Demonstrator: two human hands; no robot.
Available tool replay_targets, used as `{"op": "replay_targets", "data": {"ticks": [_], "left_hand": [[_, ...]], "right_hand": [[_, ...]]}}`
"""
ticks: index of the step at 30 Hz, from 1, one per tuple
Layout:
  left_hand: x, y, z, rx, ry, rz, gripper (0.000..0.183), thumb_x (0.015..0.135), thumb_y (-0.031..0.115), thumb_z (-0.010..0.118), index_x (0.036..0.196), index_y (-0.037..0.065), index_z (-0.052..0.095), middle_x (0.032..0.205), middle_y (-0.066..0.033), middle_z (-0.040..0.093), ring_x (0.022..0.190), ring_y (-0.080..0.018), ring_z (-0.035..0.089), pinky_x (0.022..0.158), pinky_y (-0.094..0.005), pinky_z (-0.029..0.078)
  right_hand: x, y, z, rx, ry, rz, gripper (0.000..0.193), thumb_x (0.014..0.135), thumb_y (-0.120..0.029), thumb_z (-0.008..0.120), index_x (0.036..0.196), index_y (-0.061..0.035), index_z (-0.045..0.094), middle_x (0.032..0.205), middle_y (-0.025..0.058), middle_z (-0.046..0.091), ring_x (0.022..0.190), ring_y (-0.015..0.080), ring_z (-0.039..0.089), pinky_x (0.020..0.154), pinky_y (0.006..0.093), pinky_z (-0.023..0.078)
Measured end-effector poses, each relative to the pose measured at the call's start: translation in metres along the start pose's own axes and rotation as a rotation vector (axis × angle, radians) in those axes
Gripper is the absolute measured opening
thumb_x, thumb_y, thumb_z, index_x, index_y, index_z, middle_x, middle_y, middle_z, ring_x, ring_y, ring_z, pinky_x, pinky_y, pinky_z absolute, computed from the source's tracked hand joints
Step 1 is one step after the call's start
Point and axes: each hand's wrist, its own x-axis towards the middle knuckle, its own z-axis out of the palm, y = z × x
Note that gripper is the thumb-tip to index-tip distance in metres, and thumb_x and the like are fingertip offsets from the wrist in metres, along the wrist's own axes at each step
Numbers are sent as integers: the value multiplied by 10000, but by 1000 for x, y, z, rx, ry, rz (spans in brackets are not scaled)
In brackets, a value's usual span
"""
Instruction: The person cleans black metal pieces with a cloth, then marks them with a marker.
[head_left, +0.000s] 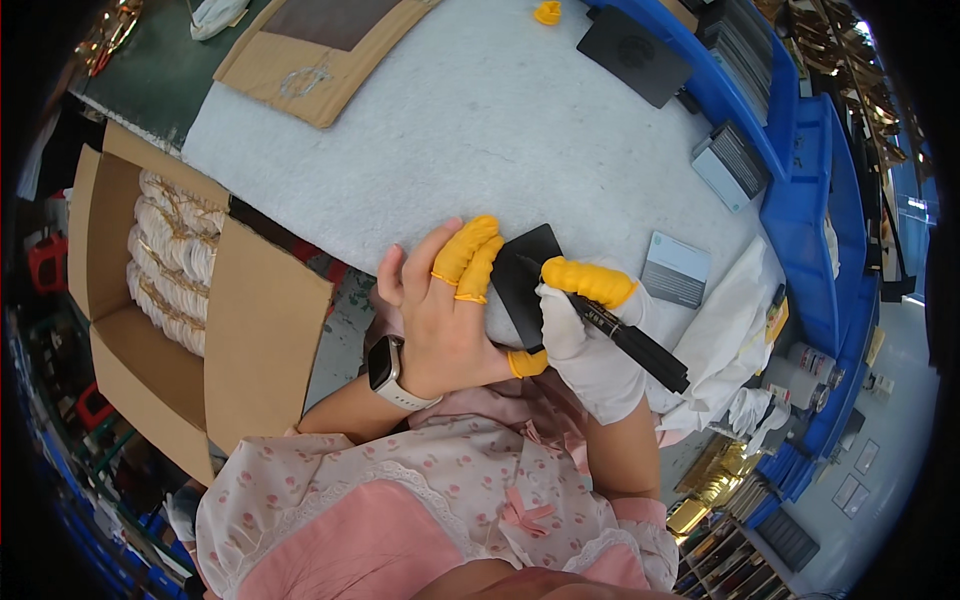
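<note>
A black marker point(637, 346) is held above the desk point(400, 150), its nib end pointing up and left at a flat, dark rectangular card point(520, 295) and its long axis running diagonally down to the right. It is slim, straight and cylindrical, with small pale lettering along its barrel. The gloved right hand point(588, 362), in white cloth with a yellow cover on the forefinger, has its fingers pinching the marker near the nib. The card, near the desk's front edge, stands lengthwise away from the person, its far end leaning left. The left hand point(440, 330) brackets it: two yellow-covered fingers pressed together at its left edge, the covered thumb by its near end, the bare fingers spread apart; I cannot tell how firmly they grip.
</note>
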Motion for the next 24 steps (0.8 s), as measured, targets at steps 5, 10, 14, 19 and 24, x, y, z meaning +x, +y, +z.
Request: {"op": "replay_targets", "data": {"ticks": [5,10,14,19,24], "left_hand": [[0,0,0,-10,4,2,731,558,487,687,1098,10,567,1152,-86,555,1166,-249,447,994,-458,119],[-1,-1,-1,-10,-1,2,733,555,487,693,1098,10,567,1152,-86,554,1167,-248,446,996,-456,116],[-2,-2,-1,37,-38,37,827,562,596,702,1122,15,521,1181,-94,524,1187,-288,415,1009,-457,104],[-1,-2,-1,31,-41,31,823,562,594,703,1118,14,524,1176,-94,527,1186,-288,417,1009,-458,106],[-1,0,-1,-7,-14,0,753,551,498,699,1105,7,559,1164,-83,544,1182,-244,431,995,-464,110]], "right_hand": [[1,0,0,-18,3,-29,168,699,-111,676,853,-62,630,781,99,614,652,268,609,579,320,482],[1,0,-1,-1,-8,-11,165,709,-118,669,861,-70,629,782,97,615,651,265,610,581,322,482],[0,-2,-3,-1,-20,2,147,723,-132,656,857,-76,635,784,96,616,659,264,612,585,323,483],[1,-2,-1,-4,0,-5,143,721,-134,657,850,-74,639,784,96,616,667,264,614,593,321,486],[1,-1,0,6,5,-8,156,709,-125,665,851,-68,637,786,99,614,667,267,613,595,320,487]]}}
